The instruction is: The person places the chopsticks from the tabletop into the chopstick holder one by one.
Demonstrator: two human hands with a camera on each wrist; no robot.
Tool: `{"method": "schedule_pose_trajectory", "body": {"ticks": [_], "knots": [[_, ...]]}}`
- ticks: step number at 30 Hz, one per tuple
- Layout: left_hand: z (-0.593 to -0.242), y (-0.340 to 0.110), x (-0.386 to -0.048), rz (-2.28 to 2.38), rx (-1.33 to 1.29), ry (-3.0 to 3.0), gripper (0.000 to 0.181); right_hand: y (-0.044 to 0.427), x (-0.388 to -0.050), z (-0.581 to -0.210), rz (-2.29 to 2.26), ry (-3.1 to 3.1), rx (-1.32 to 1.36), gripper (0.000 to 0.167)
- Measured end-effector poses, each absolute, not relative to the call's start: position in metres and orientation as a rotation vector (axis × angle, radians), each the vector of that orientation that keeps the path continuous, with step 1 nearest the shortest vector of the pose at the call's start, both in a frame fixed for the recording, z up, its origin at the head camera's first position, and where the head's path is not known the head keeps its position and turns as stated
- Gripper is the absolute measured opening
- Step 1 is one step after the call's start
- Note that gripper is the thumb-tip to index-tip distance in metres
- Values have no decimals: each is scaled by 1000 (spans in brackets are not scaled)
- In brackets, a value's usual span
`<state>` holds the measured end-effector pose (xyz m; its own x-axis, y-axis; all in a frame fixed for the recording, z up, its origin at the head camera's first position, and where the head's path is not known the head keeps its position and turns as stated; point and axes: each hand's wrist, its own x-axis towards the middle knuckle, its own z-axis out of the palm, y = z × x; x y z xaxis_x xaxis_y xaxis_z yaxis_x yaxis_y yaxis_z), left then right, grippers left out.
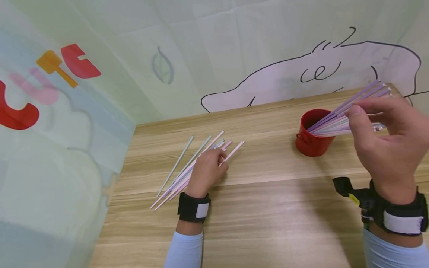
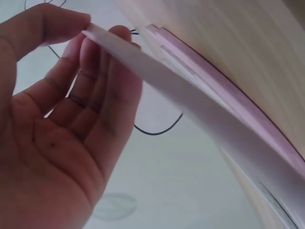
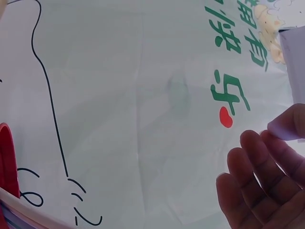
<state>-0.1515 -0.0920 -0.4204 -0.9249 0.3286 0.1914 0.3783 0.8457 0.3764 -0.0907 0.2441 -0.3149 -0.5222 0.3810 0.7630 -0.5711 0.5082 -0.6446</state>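
My left hand (image 1: 208, 171) is over a loose bundle of thin pastel sticks (image 1: 182, 180) on the table. Thumb and fingers pinch one end of a pale pink stick (image 2: 190, 107), seen close up in the left wrist view, with a deeper pink stick (image 2: 224, 86) beside it. To the right, a small red bucket (image 1: 313, 147) holds several purple, pink and pale green sticks (image 1: 352, 99) leaning right over its rim. My right hand (image 1: 392, 137) is in front of their upper ends, thumb close to the forefinger; in the right wrist view nothing shows between its fingers.
The wooden table (image 1: 261, 219) has a printed cloth backdrop (image 1: 207, 67) behind it and at its left. One pale green stick (image 1: 175, 165) lies slightly apart at the bundle's left. A pale box-like edge (image 3: 294, 62) shows at the right wrist view's right side.
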Motion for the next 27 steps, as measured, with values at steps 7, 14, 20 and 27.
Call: {"method": "schedule_pose_trajectory", "body": {"ticks": [7,14,20,27], "knots": [[-413,-87,-149,-689,-598,-2811,12,243,-94,-316,1209,-1707,212,22],[-405,-82,-144,-763,-601,-2752,16,241,-94,-316,1145,-1739,204,22],[-399,-79,-141,-803,-660,-2683,14,239,-96,-318,1163,-1709,207,19],[-396,-75,-140,-901,-782,-2588,12,236,-93,-317,1138,-1755,223,22]]}}
